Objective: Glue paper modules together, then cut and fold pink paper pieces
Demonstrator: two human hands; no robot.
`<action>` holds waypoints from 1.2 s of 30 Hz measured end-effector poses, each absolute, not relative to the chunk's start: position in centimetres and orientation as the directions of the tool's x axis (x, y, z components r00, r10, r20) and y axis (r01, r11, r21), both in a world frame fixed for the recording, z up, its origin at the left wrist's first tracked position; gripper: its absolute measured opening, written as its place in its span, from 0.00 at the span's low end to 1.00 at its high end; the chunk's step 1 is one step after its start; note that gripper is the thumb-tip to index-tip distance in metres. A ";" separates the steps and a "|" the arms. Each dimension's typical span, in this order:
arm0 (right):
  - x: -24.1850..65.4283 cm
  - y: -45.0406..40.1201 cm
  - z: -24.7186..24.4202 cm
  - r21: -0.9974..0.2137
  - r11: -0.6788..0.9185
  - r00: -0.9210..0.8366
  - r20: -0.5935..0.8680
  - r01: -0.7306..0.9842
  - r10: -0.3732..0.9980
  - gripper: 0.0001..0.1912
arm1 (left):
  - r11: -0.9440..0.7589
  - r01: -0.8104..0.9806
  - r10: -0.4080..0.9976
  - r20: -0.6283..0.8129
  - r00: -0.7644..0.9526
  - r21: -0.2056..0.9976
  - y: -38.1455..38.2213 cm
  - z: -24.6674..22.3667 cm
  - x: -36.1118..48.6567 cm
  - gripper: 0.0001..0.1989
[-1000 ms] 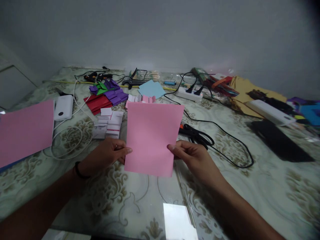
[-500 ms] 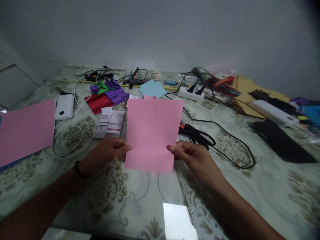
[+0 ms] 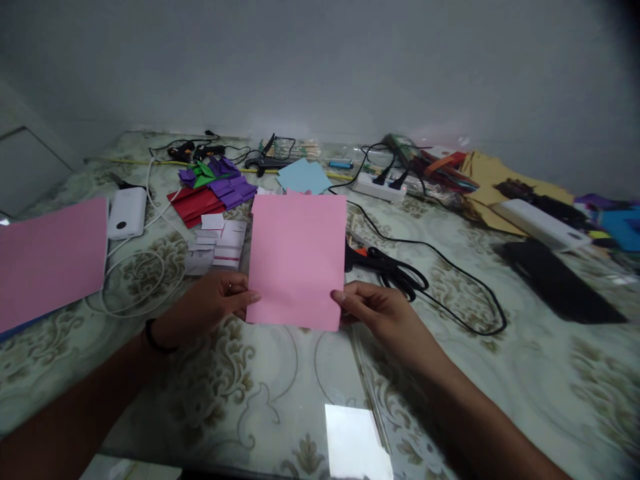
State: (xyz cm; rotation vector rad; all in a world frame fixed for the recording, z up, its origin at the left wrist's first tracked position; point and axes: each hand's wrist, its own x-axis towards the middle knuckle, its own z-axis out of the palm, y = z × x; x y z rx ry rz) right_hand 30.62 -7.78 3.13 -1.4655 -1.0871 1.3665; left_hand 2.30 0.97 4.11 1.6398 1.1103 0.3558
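A pink sheet of paper [image 3: 297, 257] is held above the table between my two hands. My left hand [image 3: 227, 298] pinches its lower left edge, thumb on the near face. On the opposite edge, my right hand [image 3: 367, 303] grips the paper the same way; the fingers behind it are hidden. Just beyond my right hand lie black-handled scissors [image 3: 400, 268], their blades partly covered by the paper. Folded white paper pieces [image 3: 227, 241] lie beyond my left hand. Light blue paper [image 3: 304, 176] shows past the sheet's top edge.
Pink sheets [image 3: 53, 257] and a white power bank [image 3: 127, 212] with a coiled cable are at left. Red folded paper [image 3: 195, 205] and purple pieces lie behind. A power strip [image 3: 379, 187] trails a black cord. A black phone-like slab [image 3: 560, 281] rests at right.
The pink sheet's right edge has swung inward and its lower edge has risen slightly. More of the scissors shows beside it. Both hands keep their hold.
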 end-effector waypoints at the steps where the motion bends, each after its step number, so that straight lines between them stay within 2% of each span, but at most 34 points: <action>1: 30.6 -7.8 3.0 -0.959 -0.277 0.032 -0.275 0.066 0.961 0.26 | -0.002 0.489 0.805 -0.288 0.518 0.872 1.0 4.1 2.3 0.17; 6: 30.6 -8.0 2.5 -0.966 -0.185 0.106 -0.168 0.183 0.980 0.25 | 0.024 0.478 0.797 -0.305 0.522 0.878 1.0 3.9 2.3 0.17; 9: 30.6 -8.0 2.4 -0.974 -0.156 0.108 -0.140 0.163 0.984 0.24 | 0.026 0.475 0.800 -0.303 0.517 0.880 1.0 3.7 2.1 0.17; 16: 30.5 -7.8 2.7 -0.967 -0.196 0.032 -0.193 0.161 0.981 0.25 | -0.019 0.449 0.837 -0.231 0.495 0.893 1.1 3.8 2.0 0.18; 22: 30.4 -7.9 2.8 -0.969 -0.244 0.063 -0.241 0.039 0.968 0.23 | -0.067 0.499 0.854 -0.209 0.476 0.864 0.9 4.4 2.2 0.18; 27: 30.3 -7.8 2.7 -0.946 -0.318 -0.025 -0.317 -0.062 0.948 0.24 | -0.081 0.467 0.870 -0.166 0.464 0.881 1.0 4.5 2.1 0.17; 32: 30.4 -8.1 3.0 -0.970 -0.240 -0.008 -0.240 -0.030 0.971 0.23 | -0.093 0.429 0.872 -0.135 0.471 0.898 0.8 4.7 2.1 0.15; 36: 30.6 -8.1 3.3 -0.985 -0.158 -0.047 -0.162 0.069 0.986 0.23 | -0.074 0.388 0.858 -0.140 0.494 0.919 0.7 5.2 2.1 0.15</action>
